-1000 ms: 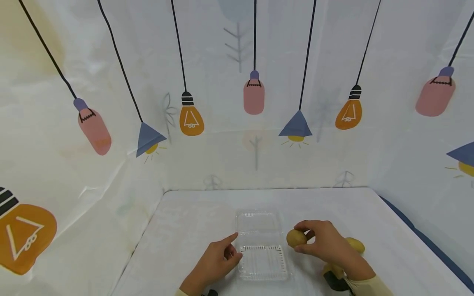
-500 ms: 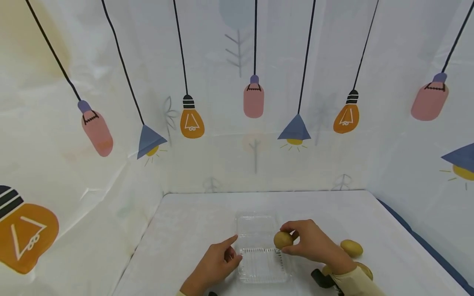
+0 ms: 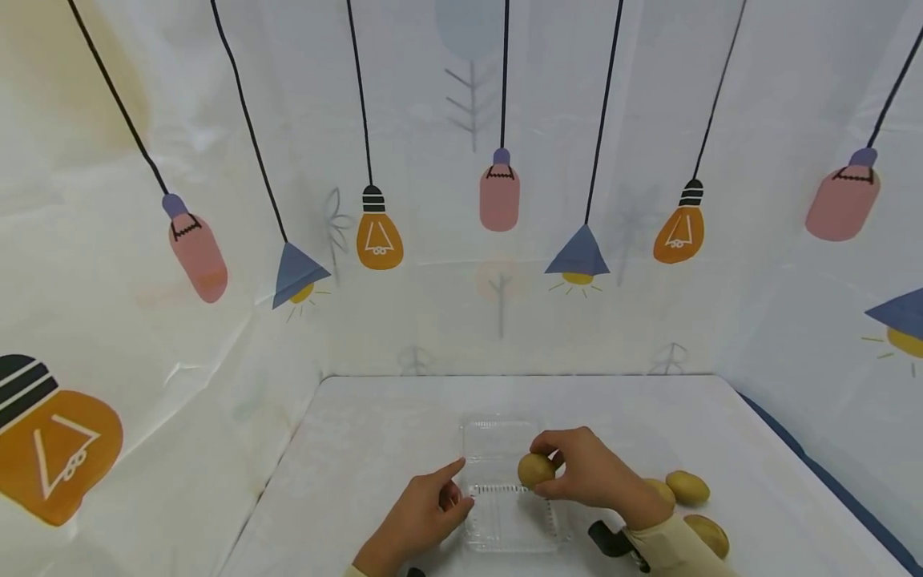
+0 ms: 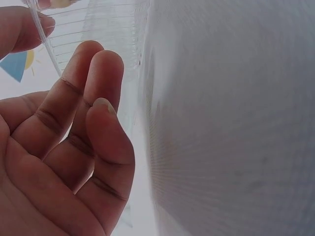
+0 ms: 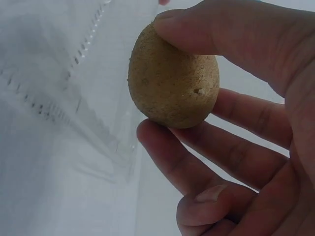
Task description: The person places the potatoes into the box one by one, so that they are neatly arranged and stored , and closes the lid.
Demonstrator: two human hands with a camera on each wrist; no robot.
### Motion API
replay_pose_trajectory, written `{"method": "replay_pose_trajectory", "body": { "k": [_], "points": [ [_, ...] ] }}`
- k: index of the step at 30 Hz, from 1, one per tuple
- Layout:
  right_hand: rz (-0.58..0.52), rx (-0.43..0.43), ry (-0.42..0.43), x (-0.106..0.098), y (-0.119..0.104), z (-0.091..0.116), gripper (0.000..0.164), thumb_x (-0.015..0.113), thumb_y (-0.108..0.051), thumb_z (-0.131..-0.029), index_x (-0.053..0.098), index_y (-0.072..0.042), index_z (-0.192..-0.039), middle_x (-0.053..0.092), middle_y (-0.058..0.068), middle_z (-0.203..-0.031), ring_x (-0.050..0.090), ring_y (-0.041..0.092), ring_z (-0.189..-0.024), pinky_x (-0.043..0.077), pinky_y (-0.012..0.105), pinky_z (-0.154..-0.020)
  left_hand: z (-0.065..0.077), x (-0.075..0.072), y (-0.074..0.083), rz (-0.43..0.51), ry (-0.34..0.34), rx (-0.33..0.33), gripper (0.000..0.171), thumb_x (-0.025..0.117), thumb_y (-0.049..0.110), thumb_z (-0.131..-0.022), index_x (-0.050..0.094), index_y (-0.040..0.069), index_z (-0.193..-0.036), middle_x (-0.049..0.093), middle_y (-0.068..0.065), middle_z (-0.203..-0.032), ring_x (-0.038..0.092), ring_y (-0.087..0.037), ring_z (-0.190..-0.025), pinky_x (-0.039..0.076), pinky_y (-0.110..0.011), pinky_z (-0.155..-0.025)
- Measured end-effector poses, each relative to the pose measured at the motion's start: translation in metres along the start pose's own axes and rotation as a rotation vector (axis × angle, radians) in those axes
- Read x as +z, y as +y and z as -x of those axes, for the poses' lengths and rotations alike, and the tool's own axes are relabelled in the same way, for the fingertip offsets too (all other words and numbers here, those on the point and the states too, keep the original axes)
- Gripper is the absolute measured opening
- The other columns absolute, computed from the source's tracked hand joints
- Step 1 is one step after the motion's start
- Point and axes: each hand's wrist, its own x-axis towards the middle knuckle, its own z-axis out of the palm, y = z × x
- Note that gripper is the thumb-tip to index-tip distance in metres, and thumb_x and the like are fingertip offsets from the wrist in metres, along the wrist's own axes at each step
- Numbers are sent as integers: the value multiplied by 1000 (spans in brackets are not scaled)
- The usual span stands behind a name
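My right hand [image 3: 587, 474] pinches a small brown potato [image 3: 535, 471] between thumb and fingers, above the right side of a clear plastic clamshell container [image 3: 505, 535]. In the right wrist view, the thumb lies on top of the potato [image 5: 170, 86] and the fingertips under it. The container stands open, its lid [image 3: 492, 439] folded back away from me. My left hand [image 3: 421, 511] is at the container's left side, index finger extended to the hinge area and thumb at the rim. In the left wrist view, the other fingers [image 4: 106, 78] are bent and hold nothing.
Three more potatoes, a partly hidden one [image 3: 661, 490], another behind it [image 3: 687, 487] and a nearer one [image 3: 708, 535], lie right of my right forearm. A black wrist device [image 3: 611, 538] is at my right sleeve. A lamp-printed sheet [image 3: 425, 320] borders the white table [image 3: 375, 417].
My right hand has carried the potato leftward, from beside the container to over its right side. The potatoes behind the right arm are more exposed. My left hand has stayed in place.
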Motion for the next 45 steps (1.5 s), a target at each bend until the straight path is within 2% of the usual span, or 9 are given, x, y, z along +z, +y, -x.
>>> {"method": "replay_pose_trajectory", "body": {
  "k": [5, 9, 16, 21, 30, 35, 40, 45],
  "points": [
    [-49, -24, -19, 8, -7, -11, 45, 94, -26, -80, 74, -13, -117, 73, -4, -111, 72, 16, -92, 61, 43, -78, 0, 0, -5, -23, -6, -20, 64, 73, 32, -101, 53, 0, -152, 61, 16, -83, 56, 0, -69, 51, -22, -62],
    [-61, -38, -42, 16, -12, -19, 43, 94, -26, -80, 74, -14, -116, 73, -6, -110, 72, 14, -91, 61, 40, -80, 1, -1, -8, -23, -15, -46, 65, 73, 34, -102, 52, 2, -154, 61, 15, -80, 55, 0, -66, 50, -22, -60],
    [-34, -29, -65, 18, -17, -25, 41, 94, -19, -76, 74, -15, -112, 73, -9, -104, 71, 12, -89, 61, 42, -80, 1, -1, -1, 34, -36, -55, 68, 72, 38, -102, 51, 1, -155, 63, 15, -73, 53, 0, -58, 48, -22, -54],
    [-20, -37, -82, 18, -21, -29, 42, 95, -16, -73, 74, -16, -109, 72, -10, -103, 71, 10, -90, 61, 36, -80, 0, -3, 3, 34, -40, -72, 68, 72, 36, -102, 50, 1, -155, 63, 14, -73, 53, 0, -59, 48, -22, -55],
    [-31, -71, -167, 24, -22, -38, 38, 96, -15, -73, 74, -17, -103, 73, -12, -99, 68, 6, -90, 59, 30, -79, 0, 0, -2, 45, -41, -67, 67, 72, 38, -102, 51, 2, -155, 64, 15, -74, 56, 0, -60, 50, -22, -58],
    [-8, -64, -221, 33, -24, -42, 38, 96, -10, -73, 74, -20, -102, 71, -15, -98, 67, 2, -88, 58, 26, -78, 0, 0, -2, 70, -63, -83, 68, 70, 38, -103, 49, 2, -156, 66, 18, -67, 60, -2, -56, 51, -24, -56],
    [10, -98, -260, 42, -31, -44, 39, 95, -5, -71, 74, -19, -100, 71, -15, -96, 67, 1, -87, 57, 24, -76, 1, -1, -1, 96, -77, -98, 69, 69, 37, -104, 45, 0, -158, 68, 19, -64, 62, -3, -55, 52, -24, -56],
    [30, -115, -291, 48, -36, -46, 38, 97, -8, -70, 74, -19, -99, 72, -16, -95, 67, 1, -85, 56, 23, -73, 1, 0, -1, 107, -83, -97, 70, 68, 37, -104, 43, -1, -159, 68, 19, -66, 64, -3, -57, 51, -24, -56]
  ]
}}
